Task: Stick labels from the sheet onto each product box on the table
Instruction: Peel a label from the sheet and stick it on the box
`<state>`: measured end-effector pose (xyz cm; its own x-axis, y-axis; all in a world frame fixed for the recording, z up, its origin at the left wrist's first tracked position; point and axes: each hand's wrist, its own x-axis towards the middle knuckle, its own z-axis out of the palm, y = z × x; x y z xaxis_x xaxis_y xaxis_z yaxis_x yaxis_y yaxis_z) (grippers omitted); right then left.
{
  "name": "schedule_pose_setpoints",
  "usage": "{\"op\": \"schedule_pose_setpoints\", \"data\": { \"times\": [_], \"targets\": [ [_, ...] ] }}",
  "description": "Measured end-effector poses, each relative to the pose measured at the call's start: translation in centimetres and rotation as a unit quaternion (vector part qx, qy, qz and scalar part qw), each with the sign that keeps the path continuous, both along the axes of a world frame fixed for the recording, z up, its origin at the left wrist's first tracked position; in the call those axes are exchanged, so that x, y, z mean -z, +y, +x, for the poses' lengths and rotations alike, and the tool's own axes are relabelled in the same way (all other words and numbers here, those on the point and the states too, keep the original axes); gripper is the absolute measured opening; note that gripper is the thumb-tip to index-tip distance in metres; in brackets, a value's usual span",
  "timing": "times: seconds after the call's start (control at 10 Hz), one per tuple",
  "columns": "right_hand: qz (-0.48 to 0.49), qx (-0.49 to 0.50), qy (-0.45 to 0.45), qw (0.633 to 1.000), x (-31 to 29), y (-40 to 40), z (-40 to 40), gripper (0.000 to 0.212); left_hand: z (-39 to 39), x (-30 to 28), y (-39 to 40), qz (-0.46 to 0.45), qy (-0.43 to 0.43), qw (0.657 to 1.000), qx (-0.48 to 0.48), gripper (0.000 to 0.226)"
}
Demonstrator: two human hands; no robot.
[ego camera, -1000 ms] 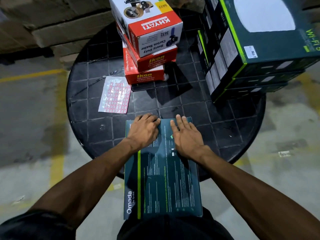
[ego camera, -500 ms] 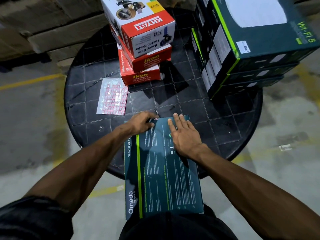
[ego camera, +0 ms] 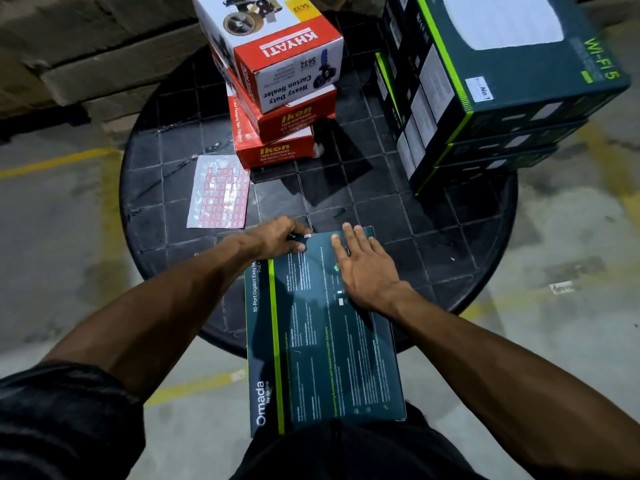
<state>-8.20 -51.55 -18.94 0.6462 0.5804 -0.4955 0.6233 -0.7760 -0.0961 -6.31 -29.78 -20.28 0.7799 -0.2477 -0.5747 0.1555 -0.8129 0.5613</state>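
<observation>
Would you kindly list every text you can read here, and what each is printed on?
"Omada", "10-Port Gigabit Easy": flat dark teal box under both hands; its fine print is too small.
"KHYATI", "Heavy Duty Carton Sealer", "S632": white-and-red top box.
"Ikon", "TAPE DISPENSER": two red boxes beneath.
"Wi-Fi 5", "No.1": large dark green box.
Red-bordered label sheet: nothing readable.

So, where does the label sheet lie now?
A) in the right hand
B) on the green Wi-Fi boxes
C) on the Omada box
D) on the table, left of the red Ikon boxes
D: the label sheet lies flat on the table, just left of the lowest Ikon box.
</observation>
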Motion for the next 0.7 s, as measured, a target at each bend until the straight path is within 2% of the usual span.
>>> {"op": "schedule_pose_setpoints", "data": {
  "times": [0.3, 0.4, 0.5, 0.7],
  "targets": [
    [-0.011, -0.004, 0.007, 1.0, -0.3, 0.1, 0.1, 0.058, 0.5, -0.3, 0.4, 0.061, 0.022, 0.996, 0.057, 0.015],
    [-0.012, -0.004, 0.006, 1.0, -0.3, 0.1, 0.1, 0.058, 0.0, -0.2, 0.2, 0.061, -0.026, 0.997, 0.04, 0.023],
    [-0.01, -0.004, 0.005, 1.0, -0.3, 0.1, 0.1, 0.058, -0.6, 0.4, 0.3, 0.035, -0.062, 0.997, 0.017, 0.03],
    [-0.002, 0.002, 0.011, 1.0, -0.3, 0.1, 0.1, 0.057, 0.1, 0.0, 0.1, -0.031, -0.001, 0.999, -0.023, 0.023]
  ]
}}
